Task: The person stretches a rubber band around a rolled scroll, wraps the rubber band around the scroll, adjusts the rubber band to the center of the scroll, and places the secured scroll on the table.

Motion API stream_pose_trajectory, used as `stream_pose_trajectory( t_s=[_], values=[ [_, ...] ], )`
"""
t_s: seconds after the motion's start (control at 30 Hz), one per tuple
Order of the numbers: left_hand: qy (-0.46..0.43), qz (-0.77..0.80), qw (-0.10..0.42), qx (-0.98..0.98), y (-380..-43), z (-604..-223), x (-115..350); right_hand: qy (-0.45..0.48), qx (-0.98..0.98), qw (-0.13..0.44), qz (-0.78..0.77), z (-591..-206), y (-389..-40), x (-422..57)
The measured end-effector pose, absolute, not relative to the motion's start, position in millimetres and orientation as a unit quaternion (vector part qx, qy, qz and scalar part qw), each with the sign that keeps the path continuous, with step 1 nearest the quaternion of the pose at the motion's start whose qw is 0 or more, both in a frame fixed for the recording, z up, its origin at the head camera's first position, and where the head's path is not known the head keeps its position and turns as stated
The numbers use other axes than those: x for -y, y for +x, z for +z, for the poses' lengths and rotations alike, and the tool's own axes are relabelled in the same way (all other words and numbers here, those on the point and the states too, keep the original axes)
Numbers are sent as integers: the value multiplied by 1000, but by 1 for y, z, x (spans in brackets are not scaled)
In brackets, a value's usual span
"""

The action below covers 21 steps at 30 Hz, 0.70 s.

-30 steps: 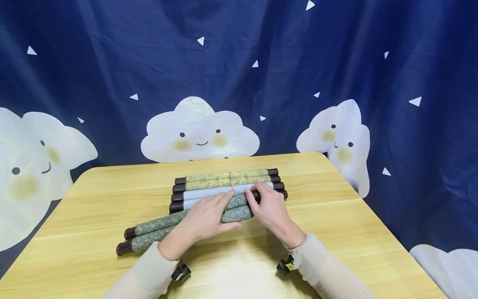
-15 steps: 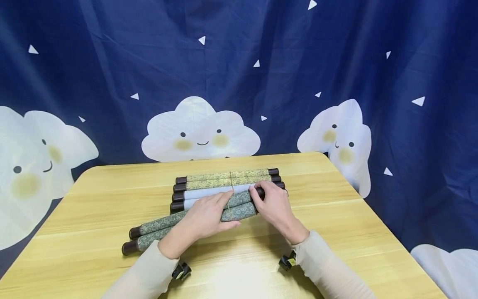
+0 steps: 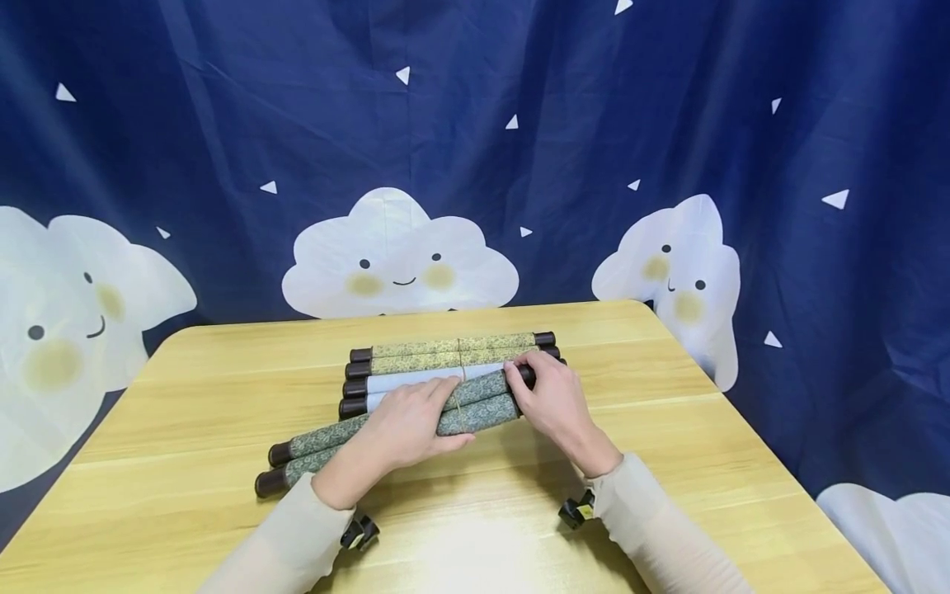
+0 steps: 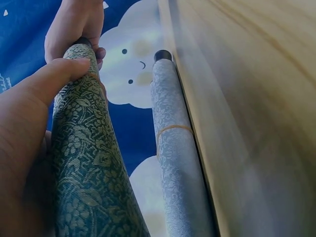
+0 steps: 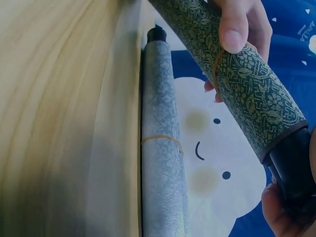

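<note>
My left hand (image 3: 404, 421) grips a pair of green patterned scrolls (image 3: 484, 415) near their middle, its thumb curled over the near side. The dark right ends of the pair are held by my right hand (image 3: 552, 400). A thin rubber band (image 5: 218, 64) goes round the green scrolls. They slant, with the left ends nearer me, and appear raised off the table in the wrist views. Just behind them lies a pair of light blue scrolls (image 3: 416, 381), partly covered by the hands and the green pair. A yellow patterned pair (image 3: 416, 356) lies farther back.
The wooden table (image 3: 171, 421) has rounded far corners. Behind it hangs a dark blue curtain (image 3: 460, 148) printed with white clouds and small triangles. The light blue scroll pair also carries a rubber band (image 4: 174, 127).
The green scrolls have shifted to the right, their left ends drawing in closer to the left hand. My right hand has moved right with their ends, while the left hand has barely moved.
</note>
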<state>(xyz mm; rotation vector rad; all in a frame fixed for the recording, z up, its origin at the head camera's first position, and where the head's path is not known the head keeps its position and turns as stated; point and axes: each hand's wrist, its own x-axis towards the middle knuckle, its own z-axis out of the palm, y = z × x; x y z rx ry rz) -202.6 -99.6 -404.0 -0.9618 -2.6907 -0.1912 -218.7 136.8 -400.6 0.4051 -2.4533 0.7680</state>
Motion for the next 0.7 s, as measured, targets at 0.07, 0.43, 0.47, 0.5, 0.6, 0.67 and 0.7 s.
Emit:
stream_pose_trajectory(
  t_s=[0.07, 0.43, 0.47, 0.5, 0.6, 0.67, 0.7],
  values=[
    [-329, -63, 136, 932, -203, -404, 101, 146, 911, 261, 284, -399, -219, -138],
    [-320, -86, 117, 936, -201, -404, 100, 146, 908, 285, 270, -401, -216, -135],
    [-324, -93, 118, 934, -201, -404, 100, 149, 908, 286, 266, -402, -216, -134],
    [-328, -99, 120, 932, -200, -405, 99, 151, 909, 286, 263, -402, -215, -132],
    [-344, -108, 131, 923, -200, -405, 96, 163, 910, 282, 255, -405, -213, -126],
    [-350, -104, 135, 921, -200, -406, 96, 167, 912, 278, 252, -405, -211, -124],
    [-351, -101, 135, 921, -200, -406, 95, 166, 912, 277, 253, -405, -210, -123]
  ],
)
